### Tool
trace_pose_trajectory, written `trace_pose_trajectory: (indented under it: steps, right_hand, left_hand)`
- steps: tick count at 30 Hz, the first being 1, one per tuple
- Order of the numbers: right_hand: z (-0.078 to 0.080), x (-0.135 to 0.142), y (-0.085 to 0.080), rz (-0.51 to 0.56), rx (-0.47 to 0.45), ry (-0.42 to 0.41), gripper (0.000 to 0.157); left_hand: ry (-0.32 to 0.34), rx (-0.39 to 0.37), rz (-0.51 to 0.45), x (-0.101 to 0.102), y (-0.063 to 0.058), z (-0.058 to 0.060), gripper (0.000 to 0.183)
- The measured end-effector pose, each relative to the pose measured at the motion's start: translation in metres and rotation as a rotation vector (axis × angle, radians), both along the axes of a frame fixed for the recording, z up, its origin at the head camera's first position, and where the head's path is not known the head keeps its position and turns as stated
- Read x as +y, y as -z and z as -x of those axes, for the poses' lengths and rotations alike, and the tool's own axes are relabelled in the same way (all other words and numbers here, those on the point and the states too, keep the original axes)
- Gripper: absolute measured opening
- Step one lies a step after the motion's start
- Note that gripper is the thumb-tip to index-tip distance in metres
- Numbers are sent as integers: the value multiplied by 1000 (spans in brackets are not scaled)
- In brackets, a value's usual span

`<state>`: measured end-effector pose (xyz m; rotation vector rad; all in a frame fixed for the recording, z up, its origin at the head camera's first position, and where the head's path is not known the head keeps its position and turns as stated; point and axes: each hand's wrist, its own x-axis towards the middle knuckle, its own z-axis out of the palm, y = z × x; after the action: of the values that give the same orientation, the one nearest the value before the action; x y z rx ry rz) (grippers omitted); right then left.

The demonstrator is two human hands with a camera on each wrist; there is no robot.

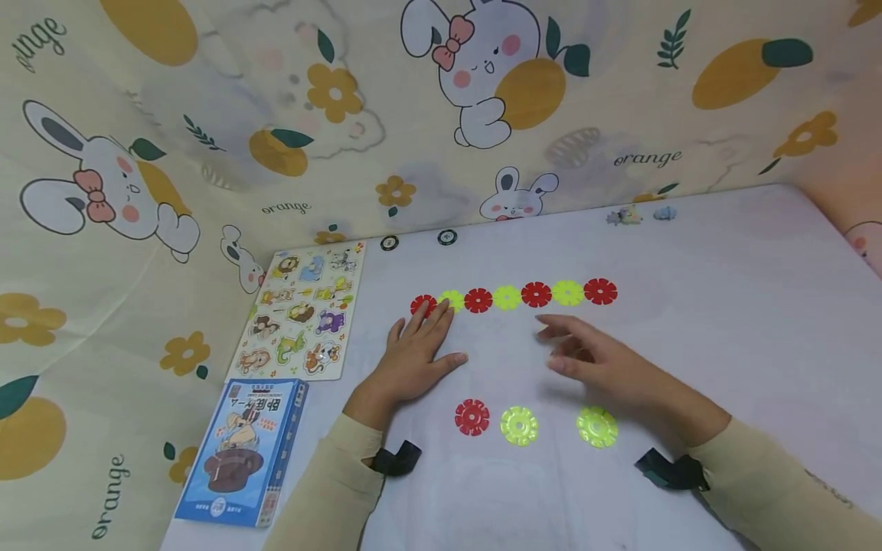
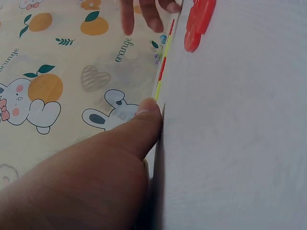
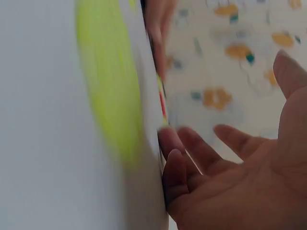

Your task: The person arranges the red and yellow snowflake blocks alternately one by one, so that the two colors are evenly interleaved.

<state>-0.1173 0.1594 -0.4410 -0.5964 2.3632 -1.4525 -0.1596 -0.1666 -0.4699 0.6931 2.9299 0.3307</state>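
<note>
L hand (image 1: 413,363) palm-down on white table (image 1: 717,306), fingers straight & slightly spread, tips over 2 leftmost discs of red/yel-grn row (image 1: 478,300) (7 pcs, alternating). R hand (image 1: 606,363) just below row, fingers loosely bent, thumb apart from index, nothing pinched. Nearer person: loose red disc (image 1: 472,417), 2 loose yel-grn discs (image 1: 519,425). Blue box (image 1: 237,451) far L.

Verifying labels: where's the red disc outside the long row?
In the head view, the red disc lies on the white tabletop below the row, left of a yellow-green disc and to the lower right of the left hand.
</note>
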Motion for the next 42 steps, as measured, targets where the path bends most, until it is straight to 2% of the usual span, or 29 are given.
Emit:
trace_pose_trajectory:
  steps: [2, 4, 7, 11, 14, 17, 20, 24, 27, 29, 33, 38, 42]
  right_hand:
    - [-9, -14, -1, 16, -40, -82, 70]
    - [-17, -26, -2, -14, -61, -153, 74]
    - [-27, -38, -1, -128, 12, -236, 73]
    - [-33, -44, 1, -239, 162, -257, 50]
    - [-34, -43, 1, -225, 139, -225, 36]
    - [-30, -39, -3, -181, 45, -171, 28]
    - [-21, -27, -6, -114, -14, -64, 21]
    - [0, 2, -6, -68, -7, 121, 22]
    - [15, 33, -4, -85, -16, 258, 27]
    - [24, 54, -1, -103, -56, 352, 35]
    - [33, 91, 4, -132, -121, 508, 48]
    - [39, 110, 10, -163, -83, 599, 53]
    - [41, 108, 8, -250, -8, 586, 57]
  left_hand:
    - [-2, 3, 4, 0, 0, 0, 84]
    - [-5, 8, 4, 0, 0, 0, 84]
    - [-2, 8, 7, 0, 0, 0, 84]
    - [5, 4, 7, 0, 0, 0, 83]
    - [1, 3, 2, 0, -1, 0, 83]
    - [-3, 3, -2, 1, -2, -1, 83]
    - [0, 1, -4, 1, -2, -1, 83]
    - [4, 8, -6, 1, 0, 0, 84]
    - [3, 11, -4, 1, 0, 0, 84]
    - [3, 9, -7, 0, 0, 0, 84]
    - [4, 5, -8, 0, 0, 0, 83]
    - [3, 6, 2, 1, 0, 0, 83]
    - [3, 16, 0, 0, 0, 0, 83]
